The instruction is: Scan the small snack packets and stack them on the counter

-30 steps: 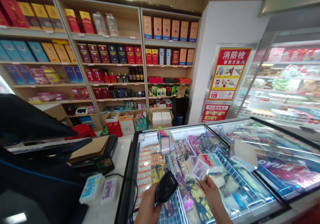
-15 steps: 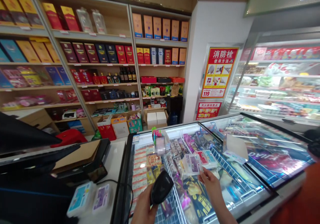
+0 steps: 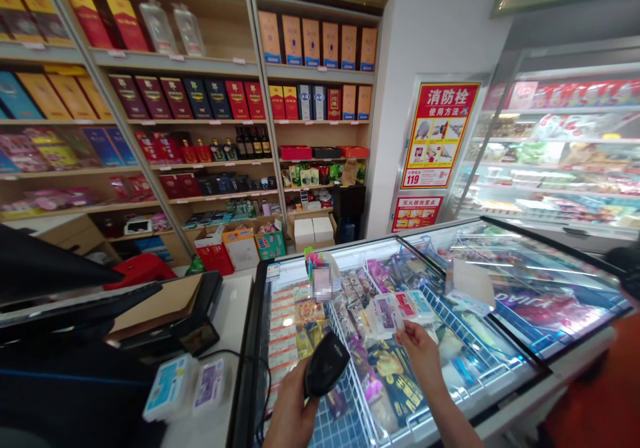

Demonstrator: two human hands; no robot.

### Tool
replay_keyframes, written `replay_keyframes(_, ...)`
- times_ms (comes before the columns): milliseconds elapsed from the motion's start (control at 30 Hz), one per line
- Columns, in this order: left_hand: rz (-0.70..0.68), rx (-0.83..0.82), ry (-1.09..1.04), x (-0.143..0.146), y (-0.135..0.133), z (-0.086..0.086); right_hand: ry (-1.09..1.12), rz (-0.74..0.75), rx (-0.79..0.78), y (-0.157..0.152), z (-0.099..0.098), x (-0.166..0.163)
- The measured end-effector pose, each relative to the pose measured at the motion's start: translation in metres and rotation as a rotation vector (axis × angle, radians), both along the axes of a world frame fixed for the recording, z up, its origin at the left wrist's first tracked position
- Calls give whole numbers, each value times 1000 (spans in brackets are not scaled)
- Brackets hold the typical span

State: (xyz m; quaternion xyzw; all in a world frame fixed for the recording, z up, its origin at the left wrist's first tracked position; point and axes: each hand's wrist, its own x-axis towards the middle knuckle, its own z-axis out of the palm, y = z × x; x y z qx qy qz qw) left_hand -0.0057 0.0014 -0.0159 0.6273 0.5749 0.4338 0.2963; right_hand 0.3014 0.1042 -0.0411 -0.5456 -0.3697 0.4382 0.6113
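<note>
My left hand is wrapped round a black handheld barcode scanner, its head tilted up over the freezer's glass. To its right, my right hand pinches the near edge of a clear plastic box with a purple label. Beyond and beside that box are a box with a red label and one with a blue label. On the white counter at left rest another blue-labelled plastic box and a purple-labelled one.
A glass-topped freezer holds wire baskets of packaged food. An open white carton sits on its glass. A black cable hangs by the counter. Someone in orange is at the right edge. Stocked shelves line the back.
The view has shifted slightly. Both hands keep their hold, on the scanner and the purple-labelled box, with hardly any movement.
</note>
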Motion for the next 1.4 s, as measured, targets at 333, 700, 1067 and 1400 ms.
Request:
replay_keyframes(333, 77, 11, 4, 13, -3, 9, 4, -20, -5, 3, -2, 0)
replay_keyframes(700, 27, 19, 46, 13, -3, 1, 8, -25, -9, 7, -2, -1)
replay_keyframes(1067, -18, 29, 61, 11, -1, 4, -93, -6, 2, 8, 4, -2)
replay_keyframes(1400, 12, -7, 28, 19, -4, 20, -120, -5, 9, 8, 3, -5)
